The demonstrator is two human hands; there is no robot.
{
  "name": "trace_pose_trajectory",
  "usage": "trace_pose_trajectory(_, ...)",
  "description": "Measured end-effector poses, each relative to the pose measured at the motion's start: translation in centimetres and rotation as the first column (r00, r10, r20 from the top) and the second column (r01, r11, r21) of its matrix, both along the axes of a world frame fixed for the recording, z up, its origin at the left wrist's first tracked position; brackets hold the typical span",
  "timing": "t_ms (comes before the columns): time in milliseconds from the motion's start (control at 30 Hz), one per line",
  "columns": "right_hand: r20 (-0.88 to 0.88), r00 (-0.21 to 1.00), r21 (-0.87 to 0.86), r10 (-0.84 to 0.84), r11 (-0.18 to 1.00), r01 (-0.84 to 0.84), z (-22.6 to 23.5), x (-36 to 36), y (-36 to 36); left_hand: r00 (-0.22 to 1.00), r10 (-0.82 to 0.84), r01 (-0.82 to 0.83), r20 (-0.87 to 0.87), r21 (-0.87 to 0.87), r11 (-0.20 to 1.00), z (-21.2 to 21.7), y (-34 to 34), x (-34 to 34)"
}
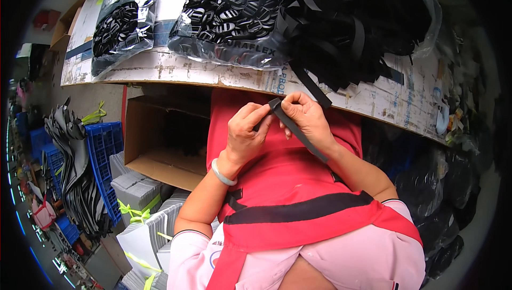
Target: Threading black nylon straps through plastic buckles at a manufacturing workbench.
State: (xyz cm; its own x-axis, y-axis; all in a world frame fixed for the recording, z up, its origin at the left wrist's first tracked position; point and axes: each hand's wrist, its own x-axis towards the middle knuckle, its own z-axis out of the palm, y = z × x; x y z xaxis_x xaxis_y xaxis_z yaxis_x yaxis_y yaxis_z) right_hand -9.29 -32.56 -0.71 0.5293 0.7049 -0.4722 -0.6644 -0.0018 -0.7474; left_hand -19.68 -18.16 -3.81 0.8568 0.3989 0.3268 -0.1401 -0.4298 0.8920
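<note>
The left hand (248, 126) and right hand (308, 118) each pinch a flat black webbing strap (303, 137) in a narrow grip. Clear plastic bags (226, 21) lie on the scuffed white tabletop (394, 102).

Ahead of the hands (248, 130) runs the desk (389, 98), bearing two bags (226, 18) ahead-left and heaped straps (352, 29) ahead-right; left of the hands sits a box (160, 171), with a crate (104, 164) farther left.

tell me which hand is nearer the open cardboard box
Left: the left hand is to the right of the cardboard box; the right hand is farther right, beyond the left hand.
</note>
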Motion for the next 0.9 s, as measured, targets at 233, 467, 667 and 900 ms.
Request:
trace_pose_trajectory(233,0.136,0.984,-0.021,0.118,0.993,-0.116,0.5,0.9,-0.5,0.940,-0.225,-0.145,-0.256,-0.898,0.415,1.1,0.8,-1.0)
trace_pose_trajectory(467,0.789,0.611,0.064,-0.063,0.998,0.019,-0.1,-0.5,0.2,0.900,-0.244,-0.223,-0.361,-0.862,0.454,1.5,0.1,-0.6)
trace_pose_trajectory(667,0.492,0.867,-0.135,0.078,0.991,-0.012,3.7,-0.4,-0.1,0.948,-0.029,-0.245,-0.318,-0.782,0.573,1.5,0.0,-0.7)
trace_pose_trajectory(900,0.263,0.953,-0.243,0.150,0.966,-0.085,2.1,-0.6,-0.2,0.998,0.052,-0.060,-0.031,-0.453,0.889,0.5,-0.6,-0.7)
